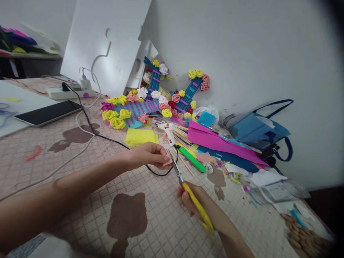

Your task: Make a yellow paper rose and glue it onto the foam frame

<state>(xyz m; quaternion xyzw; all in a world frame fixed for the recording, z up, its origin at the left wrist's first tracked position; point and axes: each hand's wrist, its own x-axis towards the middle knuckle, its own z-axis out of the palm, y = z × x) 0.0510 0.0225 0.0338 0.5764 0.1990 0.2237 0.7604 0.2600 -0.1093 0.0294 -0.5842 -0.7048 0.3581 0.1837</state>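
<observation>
My left hand [150, 154] pinches a small piece of pink paper [168, 159] near the middle of the view. My right hand [197, 200] is closed on yellow-handled scissors [198, 205], whose metal blades point up and left and meet the pink paper. Whether the blades are parted is hard to tell. Just beyond the hands lie a white glue gun [168, 133], a stack of yellow paper [141, 137] and a green cutter [192, 159].
Blue panels [142, 107] with paper flowers stand at the back. Magenta sheets [223, 141], thin sticks and scraps lie to the right, before a blue bag [259, 129]. A black cable [115, 141] and white cable cross the table; a tablet [49, 113] lies left.
</observation>
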